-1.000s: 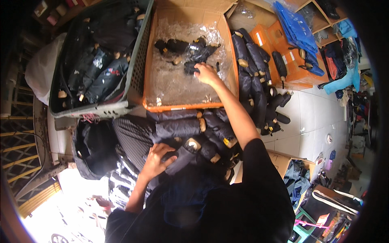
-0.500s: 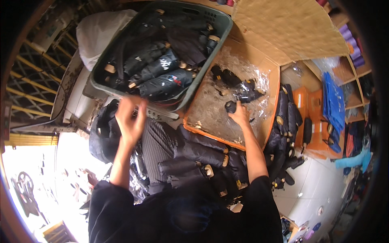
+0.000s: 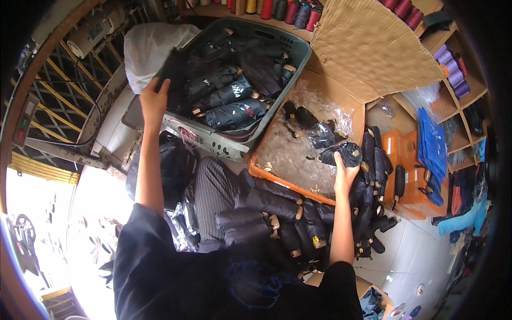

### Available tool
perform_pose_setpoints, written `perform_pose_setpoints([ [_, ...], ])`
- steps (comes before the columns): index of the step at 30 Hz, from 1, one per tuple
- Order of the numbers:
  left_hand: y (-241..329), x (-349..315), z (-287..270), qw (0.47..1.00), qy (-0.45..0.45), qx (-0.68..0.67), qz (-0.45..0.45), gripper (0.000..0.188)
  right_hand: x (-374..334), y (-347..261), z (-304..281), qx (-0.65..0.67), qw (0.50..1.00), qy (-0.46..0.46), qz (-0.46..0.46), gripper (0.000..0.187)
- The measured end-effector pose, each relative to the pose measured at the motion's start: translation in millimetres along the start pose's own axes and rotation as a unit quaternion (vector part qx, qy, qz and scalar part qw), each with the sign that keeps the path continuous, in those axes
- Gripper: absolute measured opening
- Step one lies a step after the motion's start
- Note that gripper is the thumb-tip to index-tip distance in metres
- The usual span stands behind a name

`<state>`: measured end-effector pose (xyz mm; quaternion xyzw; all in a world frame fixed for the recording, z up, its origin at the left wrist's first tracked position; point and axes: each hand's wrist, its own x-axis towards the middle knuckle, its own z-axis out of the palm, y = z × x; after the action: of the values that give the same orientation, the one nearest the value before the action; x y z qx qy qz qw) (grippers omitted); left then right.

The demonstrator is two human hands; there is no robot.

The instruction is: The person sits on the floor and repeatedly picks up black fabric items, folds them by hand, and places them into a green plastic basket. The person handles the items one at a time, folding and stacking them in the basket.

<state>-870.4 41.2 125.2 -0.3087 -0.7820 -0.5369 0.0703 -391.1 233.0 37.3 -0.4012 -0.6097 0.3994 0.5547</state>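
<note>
At the left rim of a dark green plastic basket [image 3: 234, 152], my left hand [image 3: 153, 101] has its fingers closed on a dark cloth item [image 3: 173, 66], blurred by motion. Inside the basket lie several black folded umbrellas [image 3: 234, 113] with pale handle ends. My right hand [image 3: 346, 173] grips a black folded umbrella [image 3: 348, 154] above the right side of an open cardboard box [image 3: 290, 186]. Clear plastic film and a few more dark umbrellas [image 3: 305, 117] rest in that box.
Several dark wrapped umbrellas [image 3: 269, 200] are piled in front of me, beside my striped trouser leg [image 3: 213, 186]. A white sack [image 3: 152, 53] stands behind the basket's left side. Orange boxes [image 3: 408, 170] and blue plastic bags [image 3: 433, 144] are at the right. Thread spools [image 3: 266, 9] line a shelf behind.
My left hand has moved left and up to the basket's rim and closed on a dark item. My right hand has lifted an umbrella from the box, toward the right.
</note>
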Motion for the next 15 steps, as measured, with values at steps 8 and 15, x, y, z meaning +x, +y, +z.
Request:
perform_pose_setpoints([
  [8,104.1,-138.7,15.6,0.958,-0.112,-0.203,0.168,0.014,-46.4,-71.1,-17.7,0.375,0.880,-0.238,0.170,0.060],
  [15,106.5,-265.3,64.3,0.859,-0.288,-0.189,0.378,0.028,-124.7,-93.2,-25.1,0.442,0.752,-0.375,0.313,0.073],
])
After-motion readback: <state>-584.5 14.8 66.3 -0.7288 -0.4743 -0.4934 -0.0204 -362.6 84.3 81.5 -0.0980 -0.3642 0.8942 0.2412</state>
